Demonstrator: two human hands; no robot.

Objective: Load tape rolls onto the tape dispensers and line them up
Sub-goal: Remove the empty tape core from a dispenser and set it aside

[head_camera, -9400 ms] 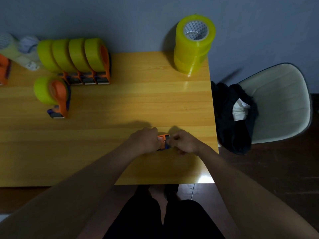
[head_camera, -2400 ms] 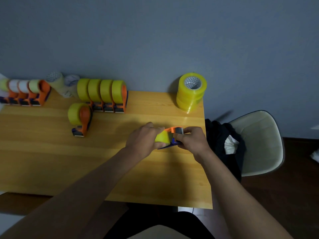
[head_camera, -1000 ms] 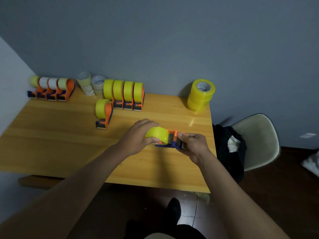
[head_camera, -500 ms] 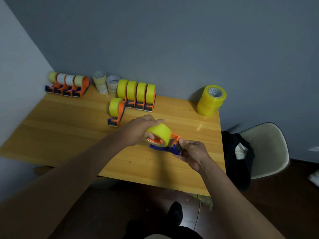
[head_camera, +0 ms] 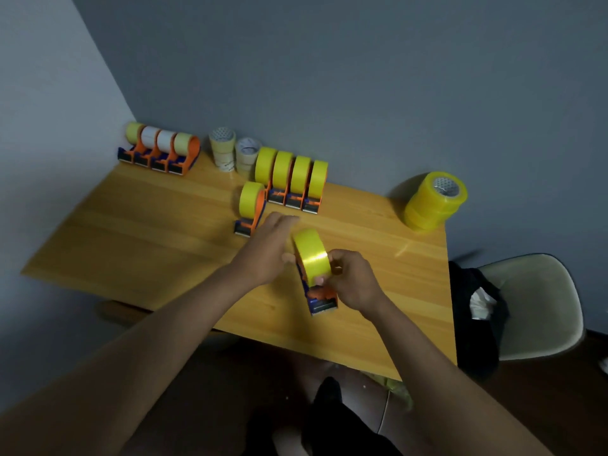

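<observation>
An orange and blue tape dispenser (head_camera: 321, 299) stands on the wooden table (head_camera: 148, 245) near its front right, with a yellow tape roll (head_camera: 311, 255) mounted on it. My right hand (head_camera: 353, 279) grips the dispenser and roll from the right, thumb on the roll's front. My left hand (head_camera: 268, 248) lies against the roll's left side, fingers stretched out and blurred, thumb touching the roll. A lone loaded dispenser (head_camera: 250, 205) stands just behind my left hand. A row of loaded yellow dispensers (head_camera: 292, 179) lines the back.
Another row of loaded dispensers (head_camera: 161, 149) stands in the far left corner. Two stacks of pale rolls (head_camera: 232, 153) sit by the wall. A stack of yellow rolls (head_camera: 434, 200) is at the back right. A chair (head_camera: 539, 307) with dark clothes (head_camera: 477, 324) stands right of the table.
The dispenser with its roll has turned so its cutter end points toward me. My left hand's fingers have come off the top of the roll and straightened beside it. The view shifted right.
</observation>
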